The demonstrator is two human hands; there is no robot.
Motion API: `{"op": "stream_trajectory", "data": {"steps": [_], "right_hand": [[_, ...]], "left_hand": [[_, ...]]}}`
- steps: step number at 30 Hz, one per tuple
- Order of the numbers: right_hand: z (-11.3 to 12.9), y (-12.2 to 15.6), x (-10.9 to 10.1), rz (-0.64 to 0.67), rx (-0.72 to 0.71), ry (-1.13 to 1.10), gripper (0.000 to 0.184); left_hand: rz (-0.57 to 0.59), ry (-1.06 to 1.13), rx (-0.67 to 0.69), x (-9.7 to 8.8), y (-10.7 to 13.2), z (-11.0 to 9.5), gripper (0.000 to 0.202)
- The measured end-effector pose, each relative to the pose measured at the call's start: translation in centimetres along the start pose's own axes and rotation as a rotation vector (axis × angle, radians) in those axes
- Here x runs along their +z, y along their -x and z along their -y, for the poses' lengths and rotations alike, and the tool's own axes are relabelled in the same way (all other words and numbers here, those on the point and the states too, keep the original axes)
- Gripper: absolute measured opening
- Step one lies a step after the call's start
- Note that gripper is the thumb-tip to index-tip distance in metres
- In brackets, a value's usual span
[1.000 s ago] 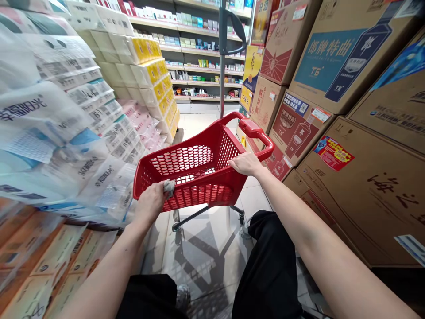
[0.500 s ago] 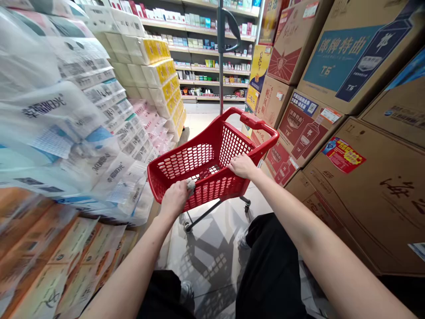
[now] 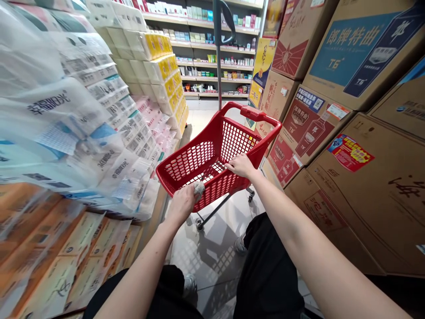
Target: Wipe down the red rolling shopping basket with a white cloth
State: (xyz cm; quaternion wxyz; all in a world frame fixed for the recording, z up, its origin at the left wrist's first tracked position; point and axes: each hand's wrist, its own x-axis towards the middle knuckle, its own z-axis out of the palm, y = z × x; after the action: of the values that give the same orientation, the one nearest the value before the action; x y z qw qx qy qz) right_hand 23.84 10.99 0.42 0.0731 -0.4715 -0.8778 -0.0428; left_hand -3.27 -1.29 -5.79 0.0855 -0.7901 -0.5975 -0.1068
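A red plastic shopping cart [image 3: 212,195] with a perforated basket stands at an angle in front of me, on grey metal legs with casters. My left hand [image 3: 182,203] is closed at the near rim, toward the cart's left end. A crumpled greyish-white cloth [image 3: 199,189] pokes out of its fingers and lies against the rim. Farther right along that same rim, my right hand [image 3: 241,166] is wrapped over the edge, thumb pointing inward. The cart's red handle [image 3: 254,114] rises beyond it, untouched.
Plastic-wrapped tissue packs [image 3: 83,119] are piled high on the left, with orange-and-cream packs [image 3: 86,252] below. Stacked cartons [image 3: 358,186] wall the right side. A grey pole [image 3: 218,66] with a loop handle rises behind the cart. Stocked shelves [image 3: 219,66] stand at the back.
The view has shifted slightly, so the cart, cartons and packs appear a little farther right. My left hand, still holding the cloth, also appears farther right. Both hands remain on the rim.
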Motion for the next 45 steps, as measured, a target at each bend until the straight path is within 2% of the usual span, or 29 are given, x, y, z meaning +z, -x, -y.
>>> {"op": "stream_trajectory", "data": {"steps": [5, 9, 13, 19, 23, 29, 36, 39, 42, 45], "right_hand": [[0.7, 0.1, -0.4, 0.029, 0.01, 0.0, 0.061], [1.0, 0.4, -0.6, 0.036, -0.039, -0.012, 0.061], [0.7, 0.5, -0.4, 0.042, -0.047, -0.011, 0.059], [0.3, 0.7, 0.0, 0.015, -0.031, -0.039, 0.058], [0.0, 1.1, 0.0, 0.004, -0.031, -0.061, 0.059], [-0.6, 1.3, 0.2, -0.005, -0.035, -0.099, 0.059], [-0.9, 1.4, 0.1, 0.01, -0.023, -0.104, 0.06], [-0.7, 1.4, 0.0, 0.017, -0.018, -0.103, 0.06], [-0.5, 1.4, -0.1, 0.024, -0.022, -0.095, 0.06], [-0.7, 1.4, -0.1, 0.036, -0.031, -0.082, 0.06]], "left_hand": [[-0.066, -0.036, 0.011, 0.6, 2.6, 2.0, 0.037], [-0.078, -0.09, -0.003, 0.5, 2.6, 2.0, 0.035], [-0.067, -0.156, 0.014, -0.4, 0.2, -0.6, 0.034], [-0.076, -0.167, 0.016, -0.5, -5.6, -6.4, 0.033], [-0.043, -0.163, 0.02, -0.1, -7.0, -7.5, 0.03], [0.003, -0.122, 0.037, -0.3, -5.7, -6.3, 0.028], [0.007, -0.156, -0.027, -0.7, 0.0, -2.2, 0.027], [-0.01, -0.154, -0.007, -0.5, 1.8, -0.6, 0.026], [-0.004, -0.163, 0.014, -0.7, 2.2, 0.1, 0.025], [0.033, -0.101, 0.04, -1.0, 1.7, -0.2, 0.025]]}}
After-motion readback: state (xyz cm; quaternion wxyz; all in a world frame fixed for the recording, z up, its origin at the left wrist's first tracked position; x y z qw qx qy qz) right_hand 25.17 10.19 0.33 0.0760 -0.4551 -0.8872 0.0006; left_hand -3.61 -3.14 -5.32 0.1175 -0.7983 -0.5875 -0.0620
